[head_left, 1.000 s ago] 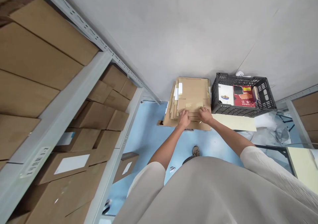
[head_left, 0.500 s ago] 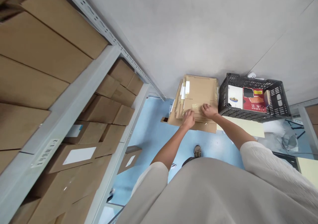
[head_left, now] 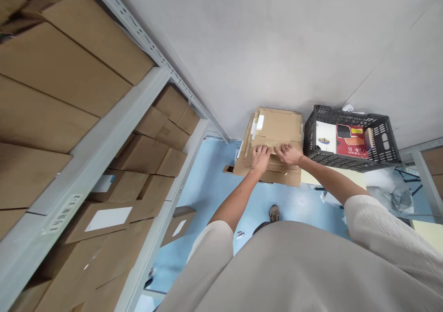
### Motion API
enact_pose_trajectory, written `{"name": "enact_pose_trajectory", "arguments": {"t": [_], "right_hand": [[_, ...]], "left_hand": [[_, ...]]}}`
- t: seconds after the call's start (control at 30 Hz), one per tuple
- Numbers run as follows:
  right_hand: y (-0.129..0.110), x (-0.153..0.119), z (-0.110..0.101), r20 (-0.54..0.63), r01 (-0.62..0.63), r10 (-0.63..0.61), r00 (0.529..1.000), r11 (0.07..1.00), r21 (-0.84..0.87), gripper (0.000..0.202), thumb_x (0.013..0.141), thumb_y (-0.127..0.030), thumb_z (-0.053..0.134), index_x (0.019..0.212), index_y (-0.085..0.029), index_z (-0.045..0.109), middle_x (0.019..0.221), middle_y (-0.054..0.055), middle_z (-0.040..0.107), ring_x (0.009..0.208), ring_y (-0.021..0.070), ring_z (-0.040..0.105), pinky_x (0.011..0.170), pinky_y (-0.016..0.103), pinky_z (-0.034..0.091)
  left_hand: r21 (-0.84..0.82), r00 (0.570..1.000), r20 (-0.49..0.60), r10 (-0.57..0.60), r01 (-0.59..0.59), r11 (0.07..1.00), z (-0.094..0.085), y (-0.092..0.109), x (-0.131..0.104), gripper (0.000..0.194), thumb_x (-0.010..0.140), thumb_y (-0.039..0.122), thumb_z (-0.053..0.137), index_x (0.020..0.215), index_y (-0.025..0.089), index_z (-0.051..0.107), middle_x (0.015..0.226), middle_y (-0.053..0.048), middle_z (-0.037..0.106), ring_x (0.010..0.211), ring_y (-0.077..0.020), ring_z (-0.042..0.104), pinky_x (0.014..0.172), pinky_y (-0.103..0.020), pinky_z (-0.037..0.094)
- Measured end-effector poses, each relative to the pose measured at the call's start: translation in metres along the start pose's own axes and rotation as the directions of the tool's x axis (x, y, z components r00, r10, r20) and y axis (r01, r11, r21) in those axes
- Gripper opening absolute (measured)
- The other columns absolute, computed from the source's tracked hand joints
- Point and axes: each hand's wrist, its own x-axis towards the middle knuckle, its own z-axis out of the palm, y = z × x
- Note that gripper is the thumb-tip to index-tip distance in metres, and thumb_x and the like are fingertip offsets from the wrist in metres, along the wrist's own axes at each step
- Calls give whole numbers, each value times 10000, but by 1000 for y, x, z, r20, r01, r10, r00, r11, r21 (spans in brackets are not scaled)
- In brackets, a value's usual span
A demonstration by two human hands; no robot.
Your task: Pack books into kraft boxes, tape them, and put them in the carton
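"Taking the cardboard stack (head_left: 278,134) as centre of the dial, state its position."

"Flattened pieces, piled unevenly, far edge near the grey wall (head_left: 263,39) at 12 o'clock. A white label (head_left: 260,122) shows at the stack's 10 o'clock."

"Condition of your left hand?"

"My left hand (head_left: 261,159) is at 7 o'clock, on the near part of the pile, fingers bent and close together, about half closed. Whether it grips the cardboard, I cannot tell."

"And the right?"

"My right hand (head_left: 290,154) is at 5 o'clock, just beside the left, fingers curled further in, on the cardboard. The fingertips are too small to confirm a pinch."

"Surroundings?"

"At 3 o'clock, just beside the stack, a black plastic crate (head_left: 349,165) holds a white book (head_left: 326,136) and a red book (head_left: 350,145), covers up. At 9 o'clock, apart from the stack, grey shelving (head_left: 114,129) carries cardboard boxes (head_left: 65,67). At 6 o'clock, one shoe (head_left: 274,213) of mine stands on the blue floor (head_left: 214,183)."
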Motion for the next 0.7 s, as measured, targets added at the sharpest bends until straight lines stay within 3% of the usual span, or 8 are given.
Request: {"name": "enact_pose_trajectory", "arguments": {"t": [0.2, 0.4, 0.7], "right_hand": [[-27, -5, -22, -92, -18, 11, 996, 997, -72, 605, 1112, -451, 439, 1556, -65, 580, 1462, 305, 658, 1299, 407, 607, 1147, 542, 390], [-47, -15, -39, -169, -32, 13, 986, 993, -114, 581, 1076, -178, 389, 1638, -85, 500, 1630, 268, 561, 1406, 395, 548, 1192, 564, 364], [-46, -39, -84, -337, -29, -23, 941, 988, -149, 610, 1089, -180, 373, 1696, -170, 435, 1687, 193, 532, 1523, 380, 460, 1270, 607, 293]], "left_hand": [[-19, 999, -30, 42, -43, 999, -27, -1, 3, 533, 987, 129, 498, 1420, 354, 712, 1457, -125, 695, 1451, -343, 516, 1309, -590, 278], [37, 997, -39, 62, -61, 997, -55, 5, -17, 581, 992, 130, 475, 1484, 361, 679, 1501, -123, 687, 1452, -353, 514, 1292, -606, 278], [61, 981, -133, 141, -134, 989, -84, 43, -20, 606, 1031, 167, 434, 1580, 355, 606, 1584, -115, 635, 1491, -360, 486, 1310, -625, 233]]}}
